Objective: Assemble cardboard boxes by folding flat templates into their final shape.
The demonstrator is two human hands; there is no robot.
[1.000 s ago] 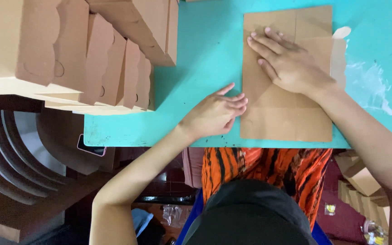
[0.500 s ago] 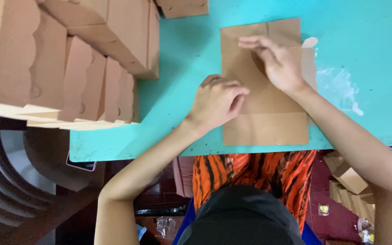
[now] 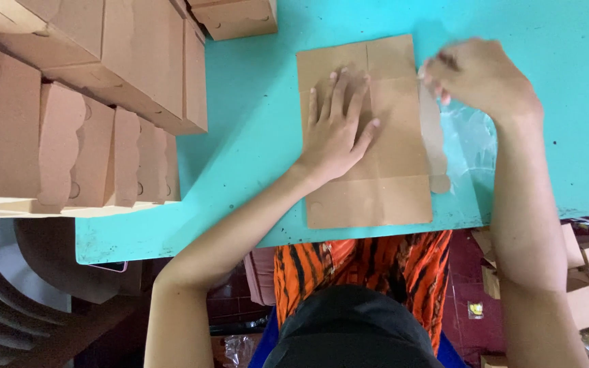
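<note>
On the blue counter (image 3: 240, 136), the flat brown cardboard (image 3: 390, 197) is lying near the front edge. Now the left hand (image 3: 339, 129) is pressing flat and open on it, having slid onto its middle. Moved to the side, the right hand (image 3: 475, 78) is pinching the side flap (image 3: 434, 146).

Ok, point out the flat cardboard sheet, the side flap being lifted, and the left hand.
cardboard sheet (image 3: 390, 197), head view, lower panel
side flap (image 3: 433, 140), head view, middle of strip
left hand (image 3: 335, 129), head view, back of hand
</note>
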